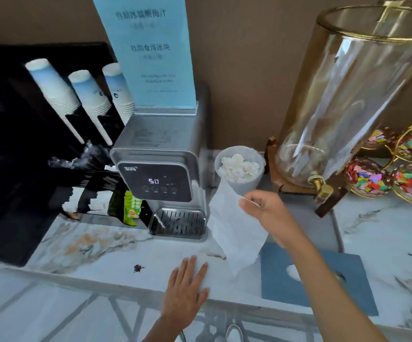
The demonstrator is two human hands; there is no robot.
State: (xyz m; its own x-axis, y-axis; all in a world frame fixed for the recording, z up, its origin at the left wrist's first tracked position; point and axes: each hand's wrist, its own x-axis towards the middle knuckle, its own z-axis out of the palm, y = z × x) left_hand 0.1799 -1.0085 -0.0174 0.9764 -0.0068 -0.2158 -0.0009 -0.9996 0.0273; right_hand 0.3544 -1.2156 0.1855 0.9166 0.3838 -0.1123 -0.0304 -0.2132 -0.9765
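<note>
1. tissue sheet (234,228), white and thin, hangs in the middle of the view, with its top corner lifted at 12 o'clock and its lower end drooping to the marble counter (101,250) at 6 o'clock.
2. right hand (266,213) pinches that top corner between thumb and fingertips, at 3 o'clock of the sheet and above the counter.
3. left hand (185,290) lies flat at 7 o'clock of the sheet, fingers straight, pressing a flat white piece of tissue onto the counter near its front edge; i cannot tell whether that piece belongs to the same sheet.
4. blue tissue box (323,287) lies on the counter at 4 o'clock of the sheet, under the right forearm, with a white tuft at its slot.
5. small white bin (254,178) stands at 12 o'clock of the right hand, just behind the lifted corner, with crumpled tissues (239,169) inside.
6. water dispenser (160,154) stands at 10 o'clock of the sheet, its display reading 50 and its drip tray (177,222) just beside the sheet's left edge.
7. blue sign (150,53) stands on top of the dispenser; stacks of paper cups (59,92) sit at 9 o'clock of it.
8. glass drink jar (348,95) stands at 1 o'clock of the right hand, its gold tap (323,188) pointing forward; bowls of bright wrappers (368,178) sit at 3 o'clock of the tap.
9. green packets (132,208) stand at 9 o'clock of the drip tray, and a dark spot (138,267) marks the counter at 10 o'clock of the left hand.
</note>
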